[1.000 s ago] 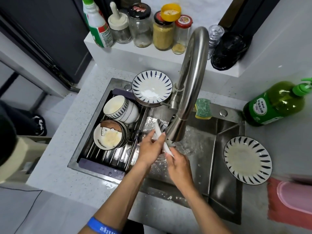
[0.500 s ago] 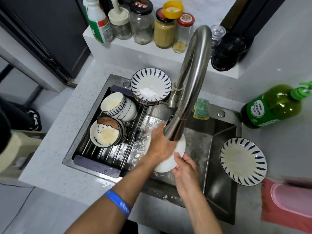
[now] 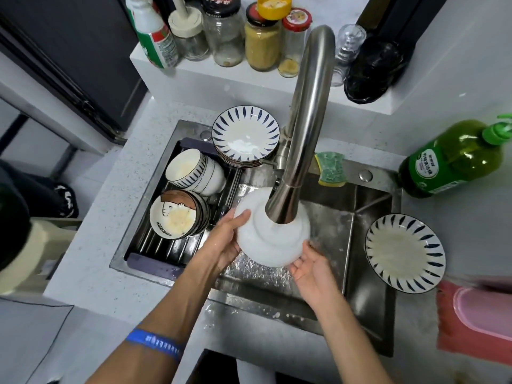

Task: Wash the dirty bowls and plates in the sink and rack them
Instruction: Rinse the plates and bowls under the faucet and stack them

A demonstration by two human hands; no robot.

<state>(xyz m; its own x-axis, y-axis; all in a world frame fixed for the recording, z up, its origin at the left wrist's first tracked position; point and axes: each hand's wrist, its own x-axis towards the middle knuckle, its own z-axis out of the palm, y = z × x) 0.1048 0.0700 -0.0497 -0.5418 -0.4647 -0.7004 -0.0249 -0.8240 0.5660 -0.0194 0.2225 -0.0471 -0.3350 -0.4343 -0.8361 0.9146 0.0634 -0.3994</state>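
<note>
Under the faucet spout (image 3: 285, 206), a white plate (image 3: 273, 239) sits face-down between both hands: left hand (image 3: 225, 242) curled on its left rim, right hand (image 3: 310, 268) cupping loosely beneath; rack (image 3: 155, 245) lies leftward, nearer the left hand.

Legible text is scarce in the head view. The cartoon bowl (image 3: 177, 217) at the front of the rack carries dark lettering along its lower left rim; it appears to read "SNOOPY", seen upside down, not fully sharp. The green dish-soap bottle (image 3: 454, 159) has a label with a white round panel of print, characters too small to read. The blue wristband (image 3: 153, 343) bears a row of pale marks, unreadable. The spray bottle (image 3: 155, 37) label shows fine print, unreadable.
</note>
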